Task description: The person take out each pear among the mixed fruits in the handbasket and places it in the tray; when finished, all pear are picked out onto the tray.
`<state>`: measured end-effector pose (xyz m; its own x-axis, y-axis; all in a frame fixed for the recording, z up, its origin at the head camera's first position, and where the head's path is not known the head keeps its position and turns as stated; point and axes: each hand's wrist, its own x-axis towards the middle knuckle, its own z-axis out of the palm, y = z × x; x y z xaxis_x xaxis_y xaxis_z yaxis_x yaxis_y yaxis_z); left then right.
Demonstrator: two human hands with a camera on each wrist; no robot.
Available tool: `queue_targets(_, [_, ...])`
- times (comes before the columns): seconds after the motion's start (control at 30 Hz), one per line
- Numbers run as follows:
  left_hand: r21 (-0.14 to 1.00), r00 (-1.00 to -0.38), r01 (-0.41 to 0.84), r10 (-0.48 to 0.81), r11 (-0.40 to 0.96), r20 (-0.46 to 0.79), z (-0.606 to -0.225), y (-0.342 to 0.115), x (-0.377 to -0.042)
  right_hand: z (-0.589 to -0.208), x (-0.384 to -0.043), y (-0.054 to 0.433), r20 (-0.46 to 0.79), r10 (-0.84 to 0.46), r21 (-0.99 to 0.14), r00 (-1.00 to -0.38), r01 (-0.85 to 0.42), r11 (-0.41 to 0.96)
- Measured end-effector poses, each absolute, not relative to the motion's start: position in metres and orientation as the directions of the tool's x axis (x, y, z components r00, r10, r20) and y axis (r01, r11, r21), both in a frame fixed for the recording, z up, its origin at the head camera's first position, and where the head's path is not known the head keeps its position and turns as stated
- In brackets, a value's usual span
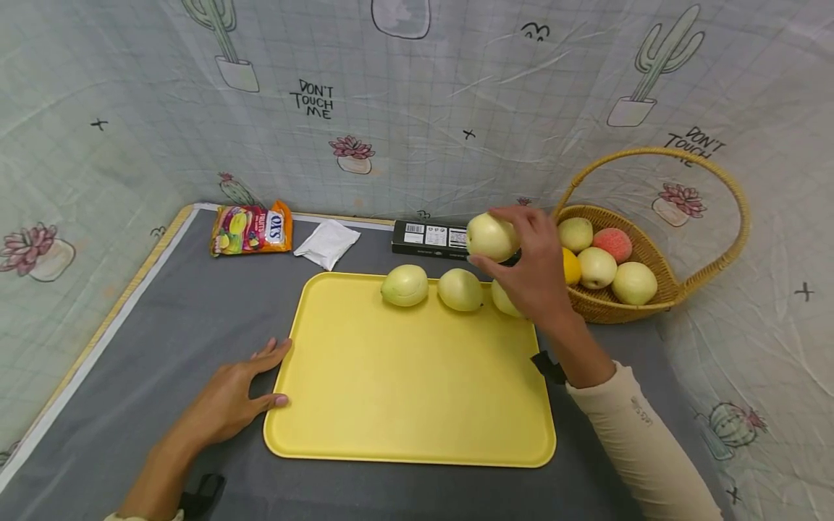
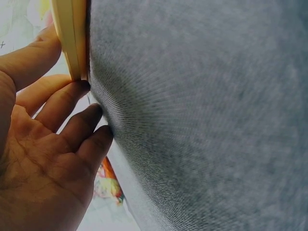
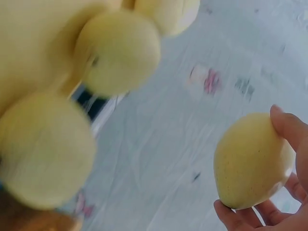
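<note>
My right hand (image 1: 531, 264) holds a pale green pear (image 1: 491, 237) between thumb and fingers, raised over the tray's far right edge. In the right wrist view the same pear (image 3: 252, 161) shows a dark tip at its lower end. Below the hand lies a yellow tray (image 1: 410, 383). Along its far edge sit three pale fruits in a row: a left pear (image 1: 405, 286), a middle pear (image 1: 460, 290) and a right pear (image 1: 504, 298), partly hidden by my right hand. My left hand (image 1: 228, 398) touches the tray's left rim, its fingers extended and thumb apart.
A wicker basket (image 1: 677, 291) with a tall handle stands at the right, holding pale pears, a peach (image 1: 613, 244) and an orange fruit (image 1: 570, 268). Behind the tray are a black box (image 1: 423, 239), a white packet (image 1: 327, 243) and an orange snack bag (image 1: 251, 229). Printed cloth hangs behind.
</note>
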<state>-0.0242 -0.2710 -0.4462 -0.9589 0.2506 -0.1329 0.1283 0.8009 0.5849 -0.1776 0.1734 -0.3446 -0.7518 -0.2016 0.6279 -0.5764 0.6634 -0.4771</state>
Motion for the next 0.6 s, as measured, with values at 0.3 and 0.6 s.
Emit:
queue_targets(0.3, [0.584,-0.96,0.119,0.243,0.803,-0.139,-0.448,-0.272,-0.024,-0.354,-0.168,0.124,0.56,-0.312,-0.479,-0.767,-0.608,0.633])
queue_targets(0.6, [0.569,-0.959,0.106,0.234,0.816,-0.158,-0.449,-0.27,-0.025,-0.366,-0.166,0.083,0.491,-0.393,-0.525,-0.777,-0.624,0.578])
